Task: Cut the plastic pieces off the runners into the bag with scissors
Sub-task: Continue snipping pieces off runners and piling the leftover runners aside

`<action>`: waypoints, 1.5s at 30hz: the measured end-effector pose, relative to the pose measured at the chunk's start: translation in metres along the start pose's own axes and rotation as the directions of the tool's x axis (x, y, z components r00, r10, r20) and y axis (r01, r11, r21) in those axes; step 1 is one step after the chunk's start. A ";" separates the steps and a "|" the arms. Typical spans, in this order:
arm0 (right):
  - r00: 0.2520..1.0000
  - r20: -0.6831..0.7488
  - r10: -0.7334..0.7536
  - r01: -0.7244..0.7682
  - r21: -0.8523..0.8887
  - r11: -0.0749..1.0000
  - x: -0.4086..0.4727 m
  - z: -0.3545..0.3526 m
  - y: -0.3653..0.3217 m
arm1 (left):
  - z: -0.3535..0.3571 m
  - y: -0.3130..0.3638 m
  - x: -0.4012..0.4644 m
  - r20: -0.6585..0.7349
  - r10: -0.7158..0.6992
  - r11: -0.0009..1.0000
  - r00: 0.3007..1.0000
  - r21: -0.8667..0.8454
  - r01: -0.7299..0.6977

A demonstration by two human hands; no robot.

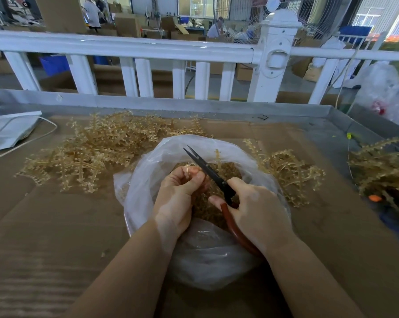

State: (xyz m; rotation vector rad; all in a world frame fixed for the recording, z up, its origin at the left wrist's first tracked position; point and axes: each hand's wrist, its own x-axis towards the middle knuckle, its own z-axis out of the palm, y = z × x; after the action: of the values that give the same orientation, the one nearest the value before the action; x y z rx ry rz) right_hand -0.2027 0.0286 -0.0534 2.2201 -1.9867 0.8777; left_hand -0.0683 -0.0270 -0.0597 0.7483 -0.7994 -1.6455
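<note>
Both forearms over bag (148, 203); left hand (179, 198) pinching runner (187, 172), right hand (256, 210) gripping scissors (207, 171).

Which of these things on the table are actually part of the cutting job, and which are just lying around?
Part of the job:
scissors in the right hand
runner piece pinched by the left hand
clear bag
runner piles

Just lying about:
white cord
grey sheet
white fence

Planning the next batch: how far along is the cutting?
Done: the bag already holds many cut pieces. In hand: the left hand pinches a runner over it, the right hand holds scissors, blades open. Left: large runner piles remain.
</note>
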 end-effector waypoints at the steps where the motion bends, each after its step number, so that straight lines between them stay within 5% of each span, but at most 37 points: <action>1: 1.000 0.002 0.001 -0.001 0.003 1.000 0.000 0.000 0.000 | 0.000 0.000 0.000 -0.001 0.000 1.000 1.000 0.004 0.000; 14: 0.994 -0.112 0.012 -0.014 -0.018 1.000 -0.003 0.002 0.000 | -0.003 0.000 0.002 -0.032 0.025 0.999 0.999 -0.030 -0.026; 45: 1.000 -0.002 -0.022 0.022 0.008 1.000 -0.001 -0.002 -0.002 | -0.003 -0.002 0.002 -0.022 0.002 1.000 1.000 0.004 -0.002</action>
State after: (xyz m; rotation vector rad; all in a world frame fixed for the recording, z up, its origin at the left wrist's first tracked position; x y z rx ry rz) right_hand -0.2023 0.0307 -0.0512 2.2401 -1.9582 0.8864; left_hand -0.0675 -0.0293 -0.0636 0.7674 -0.7880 -1.6309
